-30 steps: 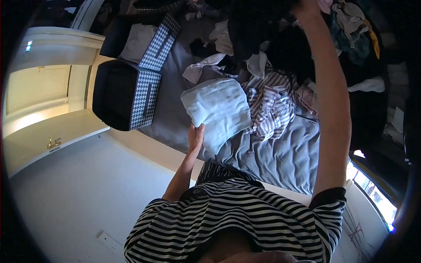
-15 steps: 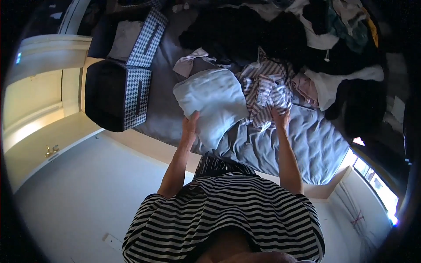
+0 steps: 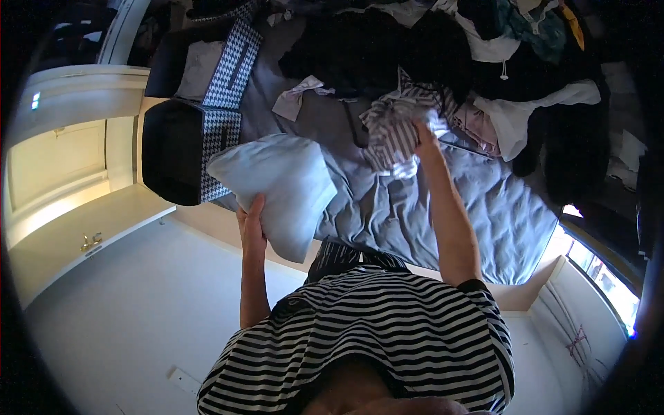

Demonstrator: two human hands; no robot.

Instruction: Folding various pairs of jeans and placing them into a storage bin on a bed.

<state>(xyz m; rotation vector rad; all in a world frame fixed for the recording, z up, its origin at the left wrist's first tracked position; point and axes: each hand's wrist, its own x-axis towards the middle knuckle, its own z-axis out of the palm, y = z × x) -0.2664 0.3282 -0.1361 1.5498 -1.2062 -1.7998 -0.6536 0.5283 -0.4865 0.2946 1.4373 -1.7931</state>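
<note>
My left hand [image 3: 252, 218] grips the lower left edge of a pale grey-blue folded cloth [image 3: 287, 187], thumb on top. That cloth is lifted over the near left part of the bed, one corner close to a houndstooth storage box [image 3: 221, 135]. Farther right, my right hand [image 3: 425, 140] is closed on a crumpled pink-and-white striped garment [image 3: 391, 142]; its fingers are partly hidden in the fabric, which is blurred there. A small pale pink cloth piece [image 3: 294, 100] lies between the two, farther back.
A second houndstooth box [image 3: 238, 62] with grey cloth [image 3: 200, 69] inside stands behind the first. Dark clothes [image 3: 346, 52] heap across the back of the bed. A white garment [image 3: 515, 124] lies at the right on the wrinkled grey sheet [image 3: 484, 221]. A cabinet [image 3: 76, 242] is at the left.
My left hand has carried the grey-blue cloth left and nearer to me, off the striped garment. My right hand has moved farther away and slightly left, shifting the striped garment.
</note>
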